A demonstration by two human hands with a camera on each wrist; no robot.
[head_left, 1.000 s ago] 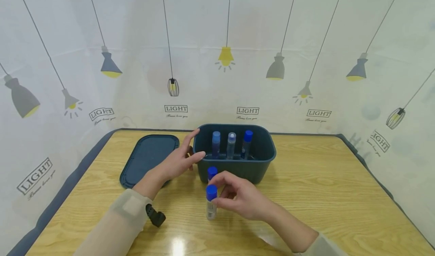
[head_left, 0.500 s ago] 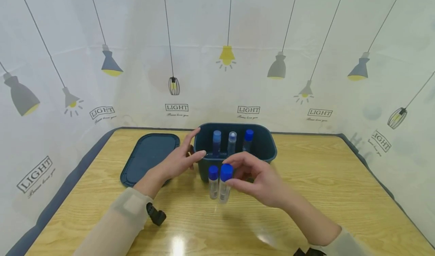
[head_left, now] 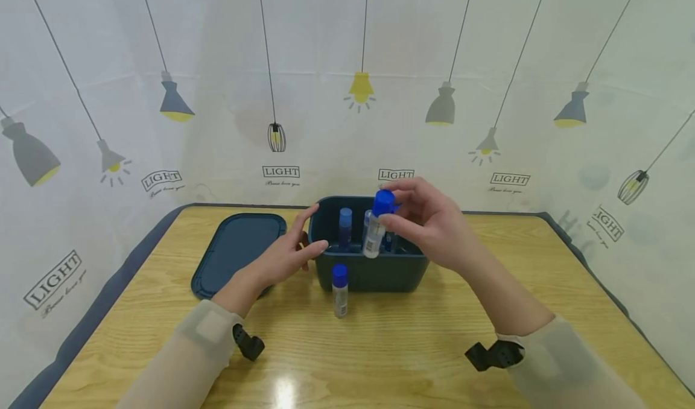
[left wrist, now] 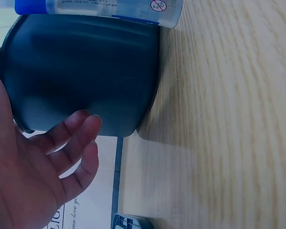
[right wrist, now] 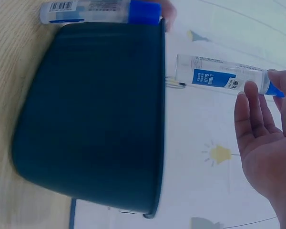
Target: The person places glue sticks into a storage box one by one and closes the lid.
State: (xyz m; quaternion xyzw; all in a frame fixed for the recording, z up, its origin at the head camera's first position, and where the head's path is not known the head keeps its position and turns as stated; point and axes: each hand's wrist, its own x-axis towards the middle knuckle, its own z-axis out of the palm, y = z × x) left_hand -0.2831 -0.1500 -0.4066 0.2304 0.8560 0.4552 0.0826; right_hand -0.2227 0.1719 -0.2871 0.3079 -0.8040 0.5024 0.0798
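Note:
My right hand (head_left: 437, 228) pinches a clear liquid glue bottle (head_left: 373, 237) by its blue cap, thumb on one side and fingers on the other. In the right wrist view this glue bottle (right wrist: 214, 74) is above the rim of the dark blue bin (head_left: 371, 274). Several similar bottles stand inside the bin, among them a blue-tinted one (head_left: 345, 231) at the left; the held bottle and hand partly cover the others. My left hand (head_left: 282, 255) rests at the bin's left end, index finger and thumb spread along the rim. Its other fingers (left wrist: 88, 131) hang loosely bent beside the outer wall.
Another blue-capped glue bottle (head_left: 339, 293) stands upright on the wooden table (head_left: 347, 361) before the bin. The dark blue lid (head_left: 239, 249) lies flat left of the bin. A pale curtain (head_left: 320, 47) printed with lamps surrounds the table's back and sides.
My right hand has lifted the glue bottle off the table, moving it up, rightward and away from me to over the bin. The left hand stays at the bin's rim.

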